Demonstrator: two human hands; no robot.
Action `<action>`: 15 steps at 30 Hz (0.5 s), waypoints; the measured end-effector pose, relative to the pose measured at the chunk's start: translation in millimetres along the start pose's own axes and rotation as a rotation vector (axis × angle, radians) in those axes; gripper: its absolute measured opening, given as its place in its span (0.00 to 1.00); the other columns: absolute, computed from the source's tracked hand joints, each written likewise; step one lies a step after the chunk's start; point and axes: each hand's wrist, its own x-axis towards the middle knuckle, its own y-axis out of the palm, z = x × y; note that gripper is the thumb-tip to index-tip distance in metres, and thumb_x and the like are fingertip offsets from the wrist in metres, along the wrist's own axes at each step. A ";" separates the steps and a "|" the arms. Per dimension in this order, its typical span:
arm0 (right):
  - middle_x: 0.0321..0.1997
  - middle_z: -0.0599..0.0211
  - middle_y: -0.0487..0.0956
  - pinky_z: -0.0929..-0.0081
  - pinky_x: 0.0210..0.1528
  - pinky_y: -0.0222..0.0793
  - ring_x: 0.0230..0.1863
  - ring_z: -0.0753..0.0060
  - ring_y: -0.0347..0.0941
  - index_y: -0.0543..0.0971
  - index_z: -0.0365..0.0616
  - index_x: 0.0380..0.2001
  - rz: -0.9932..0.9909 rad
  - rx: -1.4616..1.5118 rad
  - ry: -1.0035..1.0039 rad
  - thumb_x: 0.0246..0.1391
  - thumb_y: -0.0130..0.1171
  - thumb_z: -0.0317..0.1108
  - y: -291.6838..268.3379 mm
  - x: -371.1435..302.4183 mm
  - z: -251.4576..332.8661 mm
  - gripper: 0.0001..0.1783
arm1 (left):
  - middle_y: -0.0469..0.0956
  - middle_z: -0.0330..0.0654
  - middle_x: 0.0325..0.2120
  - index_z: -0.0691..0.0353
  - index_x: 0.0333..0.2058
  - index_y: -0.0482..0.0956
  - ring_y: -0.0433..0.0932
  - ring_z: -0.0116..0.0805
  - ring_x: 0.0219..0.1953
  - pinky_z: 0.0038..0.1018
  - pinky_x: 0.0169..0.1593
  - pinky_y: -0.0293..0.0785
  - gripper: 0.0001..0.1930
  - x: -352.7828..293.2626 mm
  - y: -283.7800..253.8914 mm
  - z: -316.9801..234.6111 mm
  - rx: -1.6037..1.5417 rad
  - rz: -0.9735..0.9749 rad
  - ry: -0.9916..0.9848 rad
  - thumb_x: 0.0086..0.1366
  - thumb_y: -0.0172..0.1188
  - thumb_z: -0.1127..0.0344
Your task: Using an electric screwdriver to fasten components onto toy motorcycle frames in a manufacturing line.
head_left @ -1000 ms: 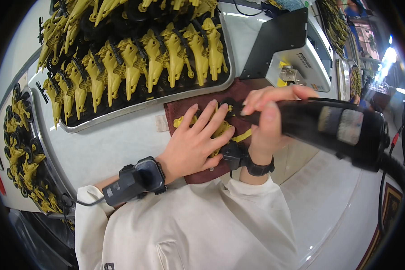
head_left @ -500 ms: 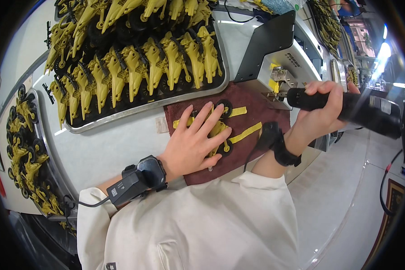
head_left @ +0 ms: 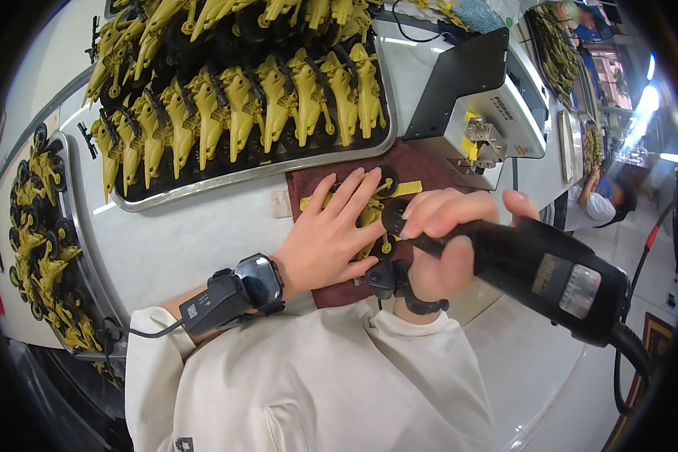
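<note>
My left hand (head_left: pixel 328 233) lies spread and flat over a yellow and black toy motorcycle (head_left: pixel 369 216), pinning it against a maroon cloth (head_left: pixel 444 162). Much of the toy is hidden under my fingers; its black wheels show beside them. In my right hand (head_left: pixel 448 226) is a black corded electric screwdriver (head_left: pixel 550 271), fingers wrapped round its front part. The screwdriver's narrow end reaches the toy beside my left fingers; whether its tip touches cannot be made out. A strip of yellow tape (head_left: pixel 407 188) shows on the cloth.
A metal tray (head_left: pixel 218 185) of several rows of yellow toy motorcycles stands beyond my hands. Another tray (head_left: pixel 87 226) with more lies at left. A white and black screw feeder (head_left: pixel 471 102) stands at the cloth's far right. Another person (head_left: pixel 591 200) is at far right.
My right hand has brought the screwdriver from the screw feeder leftward and down to the toy motorcycle. My left hand stays on the toy. The view has shifted slightly.
</note>
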 end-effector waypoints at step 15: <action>0.23 0.63 0.70 0.66 0.23 0.67 0.18 0.66 0.68 0.55 0.44 0.56 0.127 -0.164 -0.241 0.57 0.52 0.42 -25.3 24.1 14.2 0.28 | 0.56 0.51 0.61 0.48 0.48 0.73 0.58 0.52 0.61 0.47 0.60 0.54 0.27 0.1 0.3 1.7 0.090 0.030 -0.021 0.47 0.64 0.49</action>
